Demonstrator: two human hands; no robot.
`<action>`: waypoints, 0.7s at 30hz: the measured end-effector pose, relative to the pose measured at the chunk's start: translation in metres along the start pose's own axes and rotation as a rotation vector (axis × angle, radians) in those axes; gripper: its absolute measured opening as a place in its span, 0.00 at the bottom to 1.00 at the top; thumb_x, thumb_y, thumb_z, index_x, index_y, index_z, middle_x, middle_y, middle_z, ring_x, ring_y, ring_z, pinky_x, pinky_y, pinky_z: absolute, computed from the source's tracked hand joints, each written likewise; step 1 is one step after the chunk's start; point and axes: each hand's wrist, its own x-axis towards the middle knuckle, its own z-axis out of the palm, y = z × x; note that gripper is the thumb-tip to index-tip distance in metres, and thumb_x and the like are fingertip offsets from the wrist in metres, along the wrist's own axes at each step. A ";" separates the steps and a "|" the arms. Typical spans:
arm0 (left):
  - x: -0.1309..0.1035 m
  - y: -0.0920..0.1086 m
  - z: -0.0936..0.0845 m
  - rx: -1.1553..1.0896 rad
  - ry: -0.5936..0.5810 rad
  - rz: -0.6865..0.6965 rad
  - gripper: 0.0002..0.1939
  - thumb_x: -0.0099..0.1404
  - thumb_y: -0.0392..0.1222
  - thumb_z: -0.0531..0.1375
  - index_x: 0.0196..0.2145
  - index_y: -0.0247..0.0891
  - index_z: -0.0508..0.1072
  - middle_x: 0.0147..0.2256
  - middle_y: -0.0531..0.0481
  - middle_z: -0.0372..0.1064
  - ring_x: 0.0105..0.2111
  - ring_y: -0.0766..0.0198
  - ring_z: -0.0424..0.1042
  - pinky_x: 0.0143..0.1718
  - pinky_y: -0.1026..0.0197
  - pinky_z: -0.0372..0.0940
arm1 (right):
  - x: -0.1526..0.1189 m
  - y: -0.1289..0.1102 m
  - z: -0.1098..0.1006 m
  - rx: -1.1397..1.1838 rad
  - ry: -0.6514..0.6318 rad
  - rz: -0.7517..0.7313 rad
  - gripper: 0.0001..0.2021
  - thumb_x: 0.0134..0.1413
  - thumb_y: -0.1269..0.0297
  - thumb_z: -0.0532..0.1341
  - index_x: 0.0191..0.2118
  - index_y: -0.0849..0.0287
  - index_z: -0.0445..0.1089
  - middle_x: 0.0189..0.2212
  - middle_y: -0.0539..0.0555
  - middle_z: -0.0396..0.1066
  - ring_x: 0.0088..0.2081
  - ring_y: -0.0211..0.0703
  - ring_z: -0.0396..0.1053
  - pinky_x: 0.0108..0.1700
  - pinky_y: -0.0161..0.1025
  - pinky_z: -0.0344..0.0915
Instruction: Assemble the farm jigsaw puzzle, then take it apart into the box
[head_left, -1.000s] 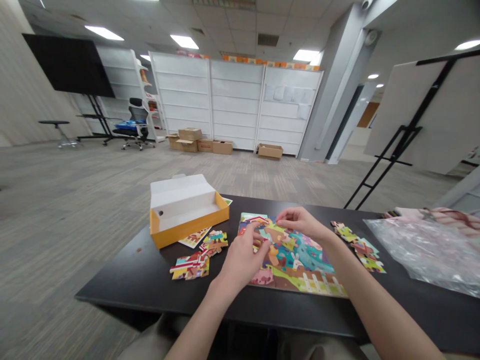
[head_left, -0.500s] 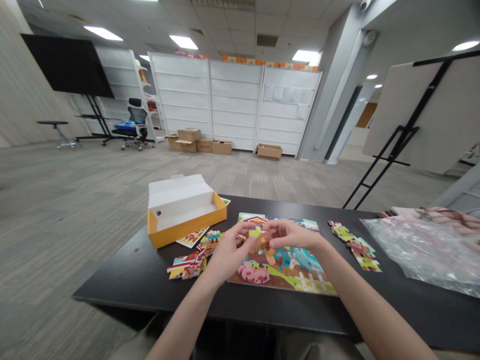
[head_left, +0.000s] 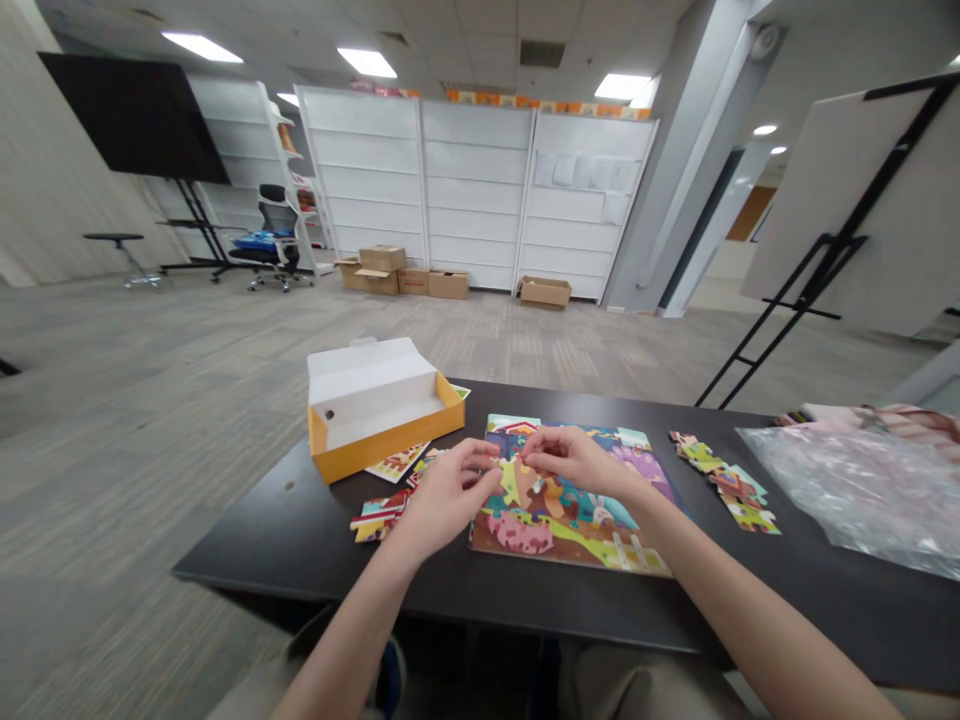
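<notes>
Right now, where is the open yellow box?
In the head view, the yellow box sits toward the back left of the black table, beyond the left hand, partly covering printed paper.

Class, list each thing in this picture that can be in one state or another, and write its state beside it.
Yellow box: lid open
Puzzle: flat, many pieces joined
Pieces at left: off the puzzle, partly hidden
Pieces at right: off the puzzle
Left hand: fingers bent
Right hand: fingers bent
Plastic bag: crumpled
Screen: dark
Ceiling light: lit
</notes>
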 end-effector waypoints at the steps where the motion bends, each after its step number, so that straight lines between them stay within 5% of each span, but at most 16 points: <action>1: 0.000 -0.002 0.000 0.013 -0.005 0.002 0.16 0.62 0.42 0.62 0.46 0.35 0.71 0.39 0.46 0.75 0.37 0.61 0.78 0.41 0.58 0.74 | 0.000 0.000 0.001 -0.024 -0.008 -0.007 0.14 0.58 0.52 0.63 0.35 0.59 0.73 0.26 0.49 0.69 0.27 0.36 0.64 0.31 0.34 0.60; 10: -0.003 -0.011 0.022 0.267 -0.154 0.014 0.18 0.63 0.35 0.58 0.52 0.38 0.69 0.29 0.53 0.75 0.27 0.62 0.77 0.30 0.63 0.70 | -0.003 -0.003 -0.006 -0.144 -0.115 -0.006 0.15 0.56 0.51 0.65 0.34 0.60 0.77 0.29 0.52 0.75 0.31 0.40 0.69 0.35 0.35 0.65; 16: -0.004 -0.003 0.024 0.782 -0.087 0.072 0.14 0.67 0.37 0.58 0.50 0.42 0.72 0.41 0.47 0.78 0.42 0.55 0.77 0.45 0.56 0.69 | -0.001 0.007 -0.009 -0.201 -0.117 -0.019 0.15 0.57 0.52 0.64 0.34 0.61 0.79 0.31 0.54 0.78 0.33 0.42 0.72 0.37 0.36 0.67; 21: -0.003 0.003 0.021 0.907 -0.122 0.103 0.13 0.68 0.38 0.58 0.49 0.44 0.73 0.43 0.47 0.77 0.46 0.55 0.75 0.48 0.56 0.67 | 0.001 0.010 -0.005 -0.306 -0.055 -0.095 0.11 0.60 0.57 0.63 0.35 0.59 0.78 0.32 0.53 0.78 0.35 0.42 0.73 0.39 0.37 0.67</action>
